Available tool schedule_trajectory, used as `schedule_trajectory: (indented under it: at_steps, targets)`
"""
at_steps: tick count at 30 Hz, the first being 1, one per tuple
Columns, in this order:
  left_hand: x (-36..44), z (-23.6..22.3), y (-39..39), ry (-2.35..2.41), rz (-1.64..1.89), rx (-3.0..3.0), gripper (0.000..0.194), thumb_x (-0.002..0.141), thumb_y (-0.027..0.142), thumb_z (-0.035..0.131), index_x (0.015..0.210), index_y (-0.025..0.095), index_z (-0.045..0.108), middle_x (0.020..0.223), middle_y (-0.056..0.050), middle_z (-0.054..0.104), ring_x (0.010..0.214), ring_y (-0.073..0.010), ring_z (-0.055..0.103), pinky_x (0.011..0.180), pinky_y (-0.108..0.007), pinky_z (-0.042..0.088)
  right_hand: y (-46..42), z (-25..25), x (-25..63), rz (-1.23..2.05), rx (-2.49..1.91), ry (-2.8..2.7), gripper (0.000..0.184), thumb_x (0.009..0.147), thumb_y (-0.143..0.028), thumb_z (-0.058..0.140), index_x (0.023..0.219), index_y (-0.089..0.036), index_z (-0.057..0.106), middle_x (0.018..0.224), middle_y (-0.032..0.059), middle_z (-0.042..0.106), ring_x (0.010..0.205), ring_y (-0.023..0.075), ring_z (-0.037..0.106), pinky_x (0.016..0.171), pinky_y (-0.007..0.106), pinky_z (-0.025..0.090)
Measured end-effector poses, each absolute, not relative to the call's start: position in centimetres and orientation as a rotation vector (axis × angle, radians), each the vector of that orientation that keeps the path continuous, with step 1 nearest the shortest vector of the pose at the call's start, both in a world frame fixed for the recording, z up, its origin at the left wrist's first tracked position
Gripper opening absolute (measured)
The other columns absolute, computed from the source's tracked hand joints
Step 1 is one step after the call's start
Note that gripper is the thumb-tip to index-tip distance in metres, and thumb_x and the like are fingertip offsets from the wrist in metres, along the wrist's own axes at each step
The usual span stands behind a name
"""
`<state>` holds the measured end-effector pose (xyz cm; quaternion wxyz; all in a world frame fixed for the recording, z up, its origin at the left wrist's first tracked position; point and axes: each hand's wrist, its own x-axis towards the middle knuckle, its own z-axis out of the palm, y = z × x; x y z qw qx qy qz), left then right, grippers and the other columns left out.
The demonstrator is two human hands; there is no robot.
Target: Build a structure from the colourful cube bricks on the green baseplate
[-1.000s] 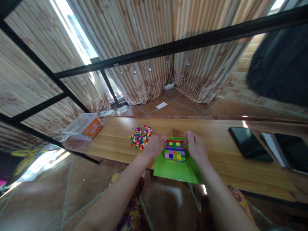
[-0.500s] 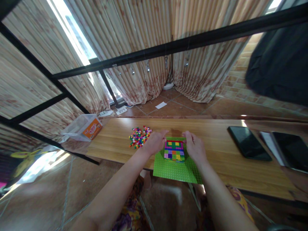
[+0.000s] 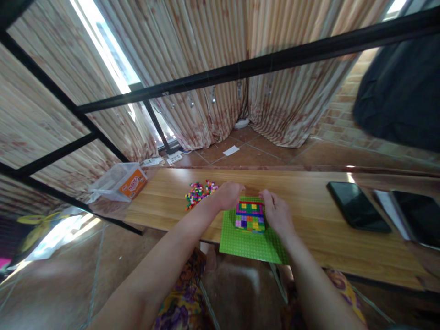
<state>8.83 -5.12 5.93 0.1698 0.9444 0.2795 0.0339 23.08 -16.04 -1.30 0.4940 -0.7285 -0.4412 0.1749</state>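
Observation:
A green baseplate (image 3: 250, 243) lies on the wooden table's near edge, partly overhanging it. On its far half stands a square block of many-coloured small bricks (image 3: 250, 216). My left hand (image 3: 228, 194) rests at the block's far left corner, fingers curled down, next to a heap of loose coloured bricks (image 3: 198, 191). What its fingertips hold, if anything, is hidden. My right hand (image 3: 277, 212) lies against the block's right side with fingers bent onto the top far corner.
The long wooden table (image 3: 309, 220) carries a clear plastic box with an orange label (image 3: 120, 182) at its left end, and a dark phone (image 3: 357, 206) and a tablet (image 3: 414, 216) at the right. A black metal frame (image 3: 240, 68) crosses overhead. Curtains hang behind.
My left hand has moved up from the block's left side to its far left corner, closer to the loose bricks. My right hand has barely shifted.

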Motion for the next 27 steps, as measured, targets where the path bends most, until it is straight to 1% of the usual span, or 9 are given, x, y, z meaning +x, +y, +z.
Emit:
schedule_trajectory:
  at_steps: [2,5,9,13,16,18,21,24,27]
  targets:
    - [8.9,6.0,-5.1,0.781,0.103,2.68,0.047,0.07,0.001,0.051,0.111,0.014,0.071,0.073,-0.004,0.073,0.078,-0.0199,0.068,0.084,-0.03,0.051,-16.1,-1.1,23.0,0.406,-1.775,-1.087,0.064,0.093,-0.063,0.026,0.083,-0.018,0.069,0.095,0.0153,0.073,0.088,0.0263,0.067,0.082,0.037,0.047]
    - [8.6,6.1,-5.4,0.79,0.151,2.648,0.044,0.071,0.002,0.052,0.108,0.015,0.071,0.074,-0.003,0.073,0.073,-0.0184,0.068,0.08,-0.029,0.052,-16.1,-1.1,22.9,0.391,-1.779,-1.108,0.064,0.093,-0.062,0.025,0.087,-0.017,0.07,0.095,0.0155,0.073,0.092,0.0271,0.067,0.083,0.038,0.047]
    - [8.0,5.6,-5.8,0.808,0.161,2.623,0.045,0.074,0.005,0.054,0.117,0.013,0.066,0.076,-0.004,0.074,0.075,-0.0179,0.069,0.081,-0.03,0.053,-16.0,-1.3,23.0,0.408,-1.787,-1.109,0.066,0.094,-0.061,0.024,0.094,-0.015,0.071,0.1,0.017,0.073,0.096,0.0286,0.067,0.087,0.04,0.046]
    - [6.5,4.4,-6.2,0.875,0.369,2.483,0.051,0.078,0.007,0.054,0.128,0.015,0.058,0.101,-0.008,0.074,0.087,-0.0172,0.069,0.087,-0.031,0.054,-16.1,-1.5,23.2,0.425,-1.798,-1.103,0.066,0.093,-0.062,0.026,0.1,-0.015,0.071,0.103,0.0169,0.073,0.098,0.0291,0.066,0.088,0.041,0.046]
    - [3.5,3.1,-6.6,1.042,0.612,2.292,0.047,0.08,0.007,0.051,0.125,0.017,0.059,0.111,-0.008,0.071,0.087,-0.0159,0.068,0.084,-0.03,0.055,-16.2,-1.5,23.4,0.422,-1.812,-1.12,0.065,0.092,-0.062,0.026,0.097,-0.016,0.071,0.099,0.0157,0.073,0.095,0.0286,0.066,0.085,0.04,0.046]
    - [0.6,2.2,-7.0,1.165,0.72,2.187,0.042,0.082,0.01,0.05,0.122,0.017,0.062,0.107,-0.007,0.072,0.085,-0.0155,0.068,0.08,-0.029,0.055,-16.4,-1.5,23.5,0.421,-1.824,-1.14,0.063,0.092,-0.062,0.027,0.095,-0.017,0.071,0.097,0.0154,0.073,0.093,0.0285,0.066,0.083,0.039,0.046]
    - [-4.0,0.9,-8.2,1.463,0.817,2.068,0.028,0.084,0.013,0.051,0.106,0.017,0.068,0.093,-0.006,0.073,0.077,-0.0153,0.066,0.075,-0.028,0.053,-16.5,-1.5,23.6,0.412,-1.845,-1.176,0.061,0.091,-0.062,0.03,0.094,-0.017,0.071,0.094,0.0144,0.073,0.089,0.0282,0.066,0.079,0.037,0.045]
    - [-6.8,-0.1,-9.5,1.655,0.813,2.09,0.02,0.082,0.012,0.054,0.093,0.017,0.07,0.087,-0.005,0.071,0.077,-0.0157,0.064,0.075,-0.028,0.051,-16.6,-1.5,23.6,0.382,-1.862,-1.219,0.059,0.091,-0.062,0.032,0.091,-0.018,0.071,0.089,0.0127,0.073,0.084,0.0272,0.065,0.073,0.036,0.044]
    - [-7.0,-0.8,-10.2,1.689,0.763,2.161,0.018,0.082,0.012,0.055,0.089,0.017,0.071,0.087,-0.005,0.068,0.079,-0.0162,0.063,0.076,-0.028,0.05,-16.6,-1.6,23.4,0.377,-1.87,-1.249,0.058,0.091,-0.062,0.031,0.087,-0.019,0.071,0.085,0.0115,0.072,0.079,0.026,0.065,0.07,0.034,0.044]
